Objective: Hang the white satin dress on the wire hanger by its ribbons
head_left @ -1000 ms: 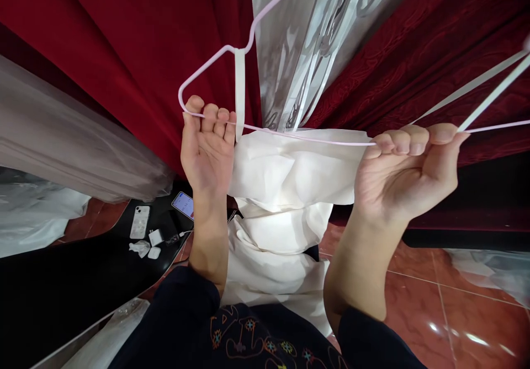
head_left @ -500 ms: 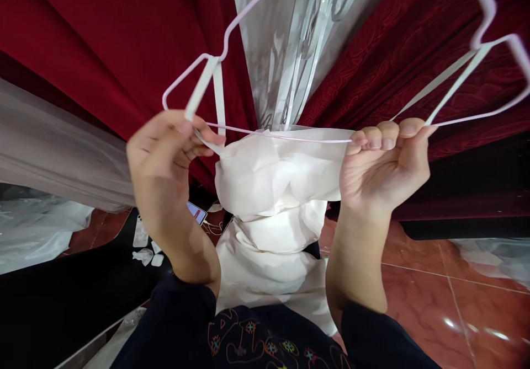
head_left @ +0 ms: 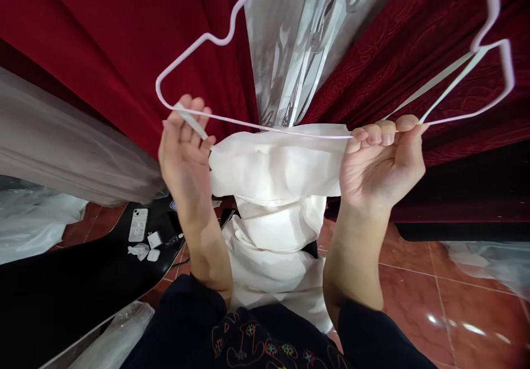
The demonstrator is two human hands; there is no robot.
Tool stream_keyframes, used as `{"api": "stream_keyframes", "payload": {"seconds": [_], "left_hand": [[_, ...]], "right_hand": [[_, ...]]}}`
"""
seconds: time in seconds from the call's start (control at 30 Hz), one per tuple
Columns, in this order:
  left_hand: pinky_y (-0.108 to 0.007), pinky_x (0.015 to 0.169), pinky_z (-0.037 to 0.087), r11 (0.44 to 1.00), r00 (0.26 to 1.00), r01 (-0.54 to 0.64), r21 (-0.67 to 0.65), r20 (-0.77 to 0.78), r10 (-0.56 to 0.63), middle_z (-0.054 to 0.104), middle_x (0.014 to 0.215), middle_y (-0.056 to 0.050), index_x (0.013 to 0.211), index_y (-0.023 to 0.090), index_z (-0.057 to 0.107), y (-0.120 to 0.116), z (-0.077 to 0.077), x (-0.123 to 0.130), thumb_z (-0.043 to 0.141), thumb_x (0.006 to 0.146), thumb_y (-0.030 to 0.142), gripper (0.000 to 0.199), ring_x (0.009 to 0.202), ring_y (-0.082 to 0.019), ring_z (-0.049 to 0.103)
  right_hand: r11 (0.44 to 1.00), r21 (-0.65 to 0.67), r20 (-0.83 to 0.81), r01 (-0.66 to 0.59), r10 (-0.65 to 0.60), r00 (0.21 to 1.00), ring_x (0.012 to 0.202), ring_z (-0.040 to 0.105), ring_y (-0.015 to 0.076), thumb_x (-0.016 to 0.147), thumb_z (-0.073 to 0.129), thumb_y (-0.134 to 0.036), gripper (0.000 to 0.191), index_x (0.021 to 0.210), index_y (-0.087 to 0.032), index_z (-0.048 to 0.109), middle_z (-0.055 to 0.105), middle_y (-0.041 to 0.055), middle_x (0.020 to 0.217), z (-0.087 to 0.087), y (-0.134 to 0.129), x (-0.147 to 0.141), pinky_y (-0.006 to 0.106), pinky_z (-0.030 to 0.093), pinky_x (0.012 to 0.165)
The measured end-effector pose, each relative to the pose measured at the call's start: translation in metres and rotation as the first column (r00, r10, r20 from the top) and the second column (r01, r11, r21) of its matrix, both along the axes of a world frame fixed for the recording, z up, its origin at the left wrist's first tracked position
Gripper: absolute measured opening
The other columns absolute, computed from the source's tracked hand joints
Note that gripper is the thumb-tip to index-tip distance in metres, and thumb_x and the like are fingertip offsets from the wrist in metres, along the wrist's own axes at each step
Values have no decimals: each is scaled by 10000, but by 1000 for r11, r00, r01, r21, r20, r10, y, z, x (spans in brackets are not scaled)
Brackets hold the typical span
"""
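A white garment [head_left: 281,165] with thin straps hangs at a pale pink clothes hanger [head_left: 256,128], its top edge level with the hanger's lower bar. My left hand [head_left: 186,148] is open at the bar's left end, palm towards me and fingers stretched up. A white strap [head_left: 192,121] runs across these fingers to the garment's left corner, off the hanger's left notch. My right hand [head_left: 376,165] is closed round the bar's right part at the garment's top corner. Above it, the right strap [head_left: 451,85] loops up over the hanger's right notch.
Dark red drapes [head_left: 124,38] and a silvery sheer cloth [head_left: 281,38] hang ahead. At left, a black surface [head_left: 95,281] holds a phone [head_left: 138,224], a white charger [head_left: 154,240] and crumpled paper [head_left: 138,251]. Red floor tiles [head_left: 414,303] show at right.
The left strap has come off the hanger's left notch. My left hand's fingers have straightened, and it has shifted right. My right hand keeps its grip.
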State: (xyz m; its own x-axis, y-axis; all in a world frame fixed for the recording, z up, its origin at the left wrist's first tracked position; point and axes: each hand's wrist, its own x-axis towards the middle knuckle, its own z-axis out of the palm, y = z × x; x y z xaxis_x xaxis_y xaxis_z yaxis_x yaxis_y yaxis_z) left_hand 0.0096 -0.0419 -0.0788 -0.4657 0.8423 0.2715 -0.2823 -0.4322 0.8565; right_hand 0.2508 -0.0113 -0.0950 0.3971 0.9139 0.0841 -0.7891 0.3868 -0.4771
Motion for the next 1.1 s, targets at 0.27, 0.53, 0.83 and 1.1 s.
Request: {"api": "stream_keyframes", "payload": {"seconds": [0.27,0.53,0.83,1.1], "left_hand": [[-140,397,397,946,909,243,216,291,-300,441,665,1,823,240,569,2,18,10,315,1128,443,446,634,-127,554],[-173,396,338,947,893,246,209,331,-305,389,665,-2,817,219,596,2,19,11,240,1141,385,509,607,-123,535],[-209,406,286,961,916,216,170,305,-260,414,652,-8,830,221,588,14,11,9,323,1131,401,440,600,-127,531],[-198,388,279,974,937,175,146,278,-210,398,643,10,822,223,575,14,18,6,292,1143,389,459,581,-118,494]], "right_hand": [[995,-94,16,-15,16,1000,545,499,3,1073,287,-318,433,775,-154,554,363,-64,611,17,-2,7,146,550,633],[910,-123,606,396,-247,756,526,543,55,902,631,-287,276,679,-140,560,520,-26,599,-6,15,34,191,492,525],[927,40,728,373,-283,624,568,523,32,796,660,-246,207,635,-158,564,525,-40,588,2,-1,46,192,434,597],[975,172,800,139,-220,558,779,655,84,770,673,-246,217,932,-221,814,725,-7,850,54,-26,22,276,530,798]]}}
